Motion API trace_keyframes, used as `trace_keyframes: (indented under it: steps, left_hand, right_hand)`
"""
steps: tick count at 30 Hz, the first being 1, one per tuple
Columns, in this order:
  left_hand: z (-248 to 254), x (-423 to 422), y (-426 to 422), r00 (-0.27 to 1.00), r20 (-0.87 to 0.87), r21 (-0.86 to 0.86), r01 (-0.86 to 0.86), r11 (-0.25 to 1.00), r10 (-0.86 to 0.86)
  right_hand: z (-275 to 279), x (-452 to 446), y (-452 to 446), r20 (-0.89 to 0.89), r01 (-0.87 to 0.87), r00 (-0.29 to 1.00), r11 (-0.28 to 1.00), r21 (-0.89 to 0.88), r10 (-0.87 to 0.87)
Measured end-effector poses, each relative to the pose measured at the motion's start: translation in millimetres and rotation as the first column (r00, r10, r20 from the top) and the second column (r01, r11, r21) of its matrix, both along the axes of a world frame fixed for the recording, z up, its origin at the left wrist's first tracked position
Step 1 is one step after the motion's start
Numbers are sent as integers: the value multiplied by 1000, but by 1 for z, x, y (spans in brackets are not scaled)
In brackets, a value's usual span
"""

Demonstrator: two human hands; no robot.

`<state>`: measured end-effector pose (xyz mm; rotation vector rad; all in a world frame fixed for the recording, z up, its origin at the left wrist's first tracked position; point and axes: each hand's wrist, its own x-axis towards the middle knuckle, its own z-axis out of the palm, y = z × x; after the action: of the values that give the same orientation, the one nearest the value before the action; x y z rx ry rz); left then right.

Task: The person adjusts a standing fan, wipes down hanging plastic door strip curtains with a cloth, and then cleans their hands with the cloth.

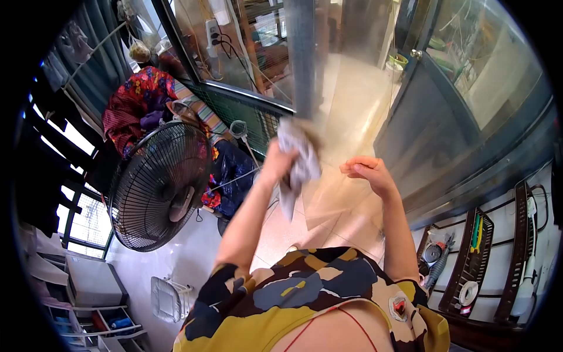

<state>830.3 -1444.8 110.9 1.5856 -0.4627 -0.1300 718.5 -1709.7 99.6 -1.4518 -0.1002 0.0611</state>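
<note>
My left hand (pixel 277 163) is closed around a crumpled grey-white cloth (pixel 300 149), part of which hangs down below the fingers. The cloth's edge is blurred by motion. To its right, my right hand (pixel 369 171) is raised with curled fingers and the thumb pressed against them; whether anything is between them I cannot make out. Behind both hands hangs a see-through plastic sheet (pixel 346 126) in a doorway, its lower edge close above the tiled floor (pixel 281 232).
A black-caged fan (pixel 159 186) stands left, before patterned fabric (pixel 143 97). A grey-framed glass door (pixel 437 117) is on the right. Brown wall racks (pixel 469 258) hold small tools at lower right. A small folding stool (pixel 167 299) stands at lower left.
</note>
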Motion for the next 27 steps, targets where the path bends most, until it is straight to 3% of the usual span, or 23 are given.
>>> trace_keyframes:
  steps: [2, 3, 5, 8, 12, 14, 15, 18, 19, 21, 24, 27]
  left_hand:
    - [65, 29, -9, 991, 121, -80, -42, 996, 51]
    - [98, 38, -15, 990, 128, -243, -24, 970, 56]
    - [157, 56, -19, 993, 104, -349, -18, 937, 58]
    - [193, 74, -20, 978, 193, -413, 4, 911, 83]
    - [154, 60, -11, 950, 233, -274, -143, 951, 210]
    - [95, 52, -4, 931, 291, -89, -202, 975, 220]
    - [64, 40, -2, 954, 204, -7, -221, 975, 218]
    - [-17, 3, 4, 974, 99, -37, -199, 979, 202]
    - [-18, -12, 3, 969, 107, -97, -211, 973, 221]
    - [-8, -29, 8, 971, 93, -13, -218, 976, 218]
    - [-37, -22, 7, 972, 134, -2, -193, 981, 191]
    - [-18, -14, 4, 975, 134, 48, -187, 981, 179]
  right_hand:
    - [-1, 2, 3, 6, -8, 1000, 1000, 14, 8]
    - [-3, 4, 5, 1, -19, 1000, 999, 28, 19]
    - [-4, 7, 12, 1, -41, 999, 998, 43, 41]
    - [-7, 10, 21, 8, -65, 998, 997, 46, 65]
    - [-20, 19, 22, -3, -68, 998, 996, 62, 68]
    - [-20, 21, 22, -22, -63, 998, 996, 64, 64]
    - [-20, 21, 21, -36, -55, 998, 997, 58, 57]
    - [-24, 26, 11, -47, -47, 998, 997, 58, 50]
    - [-27, 25, 9, -51, -45, 998, 997, 64, 48]
    - [-25, 24, 5, -60, -46, 997, 997, 64, 50]
    - [-20, 23, 3, -44, -52, 997, 996, 68, 56]
    - [-14, 18, 4, -42, -43, 998, 997, 69, 46]
